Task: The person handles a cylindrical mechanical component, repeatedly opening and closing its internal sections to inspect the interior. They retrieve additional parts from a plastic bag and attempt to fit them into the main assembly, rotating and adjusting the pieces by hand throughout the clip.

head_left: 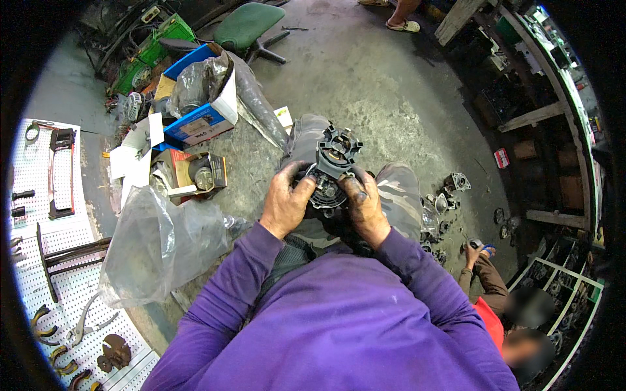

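I see two hands (289, 197), thumbs inward, curled shut around one dark metal part (334, 171); beyond it, one green chair (249, 25).

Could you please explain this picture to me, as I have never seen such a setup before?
No machine is at work here: someone is working bare-handed. The picture comes from a wide camera worn on the head, looking down, so straight edges bend. The left hand and right hand together hold a dark metal part. On the floor to the right lie metal pieces. To the left are a blue box, a clear bag and a white perforated board with tools.
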Demonstrator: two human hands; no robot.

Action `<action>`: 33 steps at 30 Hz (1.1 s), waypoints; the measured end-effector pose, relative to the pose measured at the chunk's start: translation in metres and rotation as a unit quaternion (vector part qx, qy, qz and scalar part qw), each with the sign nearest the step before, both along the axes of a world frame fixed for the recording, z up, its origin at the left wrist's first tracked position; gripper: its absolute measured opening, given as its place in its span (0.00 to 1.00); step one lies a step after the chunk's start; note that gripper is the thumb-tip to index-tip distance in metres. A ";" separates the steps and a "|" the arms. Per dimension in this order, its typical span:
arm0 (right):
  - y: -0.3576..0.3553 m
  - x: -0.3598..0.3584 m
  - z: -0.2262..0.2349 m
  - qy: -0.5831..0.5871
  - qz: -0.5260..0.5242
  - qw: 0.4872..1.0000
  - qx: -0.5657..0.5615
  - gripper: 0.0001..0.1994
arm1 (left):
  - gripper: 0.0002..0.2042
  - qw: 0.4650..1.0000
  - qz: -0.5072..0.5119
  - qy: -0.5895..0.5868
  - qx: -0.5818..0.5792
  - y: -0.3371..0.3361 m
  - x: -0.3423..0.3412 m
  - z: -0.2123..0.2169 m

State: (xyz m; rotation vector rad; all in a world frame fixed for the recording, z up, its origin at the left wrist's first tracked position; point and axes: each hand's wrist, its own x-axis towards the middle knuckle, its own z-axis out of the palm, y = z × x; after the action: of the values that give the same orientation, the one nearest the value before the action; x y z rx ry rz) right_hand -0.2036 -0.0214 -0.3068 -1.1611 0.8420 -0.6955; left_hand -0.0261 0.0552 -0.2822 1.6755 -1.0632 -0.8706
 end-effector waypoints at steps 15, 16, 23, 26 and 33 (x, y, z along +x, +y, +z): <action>-0.011 -0.010 0.014 -0.054 0.017 0.998 0.019 0.20 | 0.36 0.977 -0.055 0.204 -0.008 0.001 0.003 0.006; -0.013 -0.010 0.016 -0.098 0.018 0.988 0.118 0.21 | 0.36 0.980 -0.062 0.189 -0.014 0.001 0.003 0.009; -0.019 -0.012 0.046 -0.109 -0.005 0.968 0.224 0.23 | 0.53 0.985 -0.086 0.137 -0.056 0.001 -0.011 0.025; -0.017 -0.012 0.055 -0.121 -0.016 0.951 0.283 0.20 | 0.58 0.994 -0.087 -0.007 -0.062 -0.001 -0.020 0.032; -0.006 -0.018 0.055 -0.186 0.008 0.927 0.326 0.20 | 0.49 0.997 -0.031 -0.076 0.010 -0.003 -0.024 0.038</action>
State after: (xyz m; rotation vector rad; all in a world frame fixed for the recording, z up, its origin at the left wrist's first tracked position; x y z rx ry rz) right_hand -0.2215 -0.0273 -0.2517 -0.4158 0.6595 -0.5346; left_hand -0.0497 0.0526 -0.2438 1.7553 -1.2189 -0.8069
